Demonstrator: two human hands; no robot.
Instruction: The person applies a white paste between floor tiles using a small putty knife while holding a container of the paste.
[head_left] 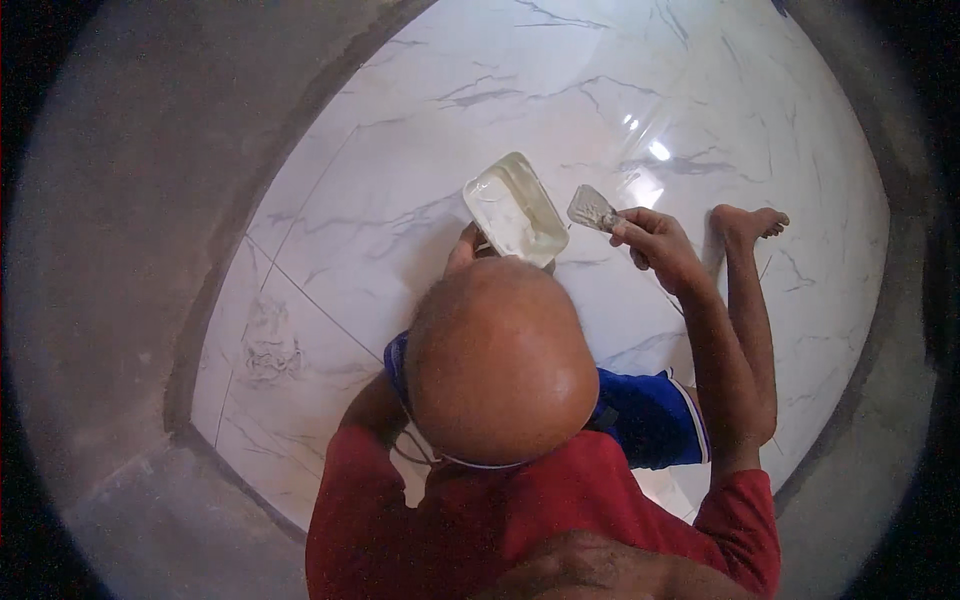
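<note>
Neither of my hands can be identified; bare skin (575, 568) at the lower edge is too unclear to name. Below me a seated person (490, 360) in a red shirt and blue shorts bends forward, bald crown toward the camera. That person's left hand (462, 250), partly hidden by the head, holds a pale rectangular plastic tub (505, 205) with creamy white material inside. Their right hand (650, 242) grips a small flat, greyish spreader (590, 208) smeared with paste, raised just to the right of the tub.
White marble-patterned tiles (320, 210) form the floor, with a crumpled-looking grey smudge or scrap (270, 345) at left. Grey walls or bands (130, 300) border the tiles on both sides. The person's bare right foot (745, 220) lies on the tiles at upper right.
</note>
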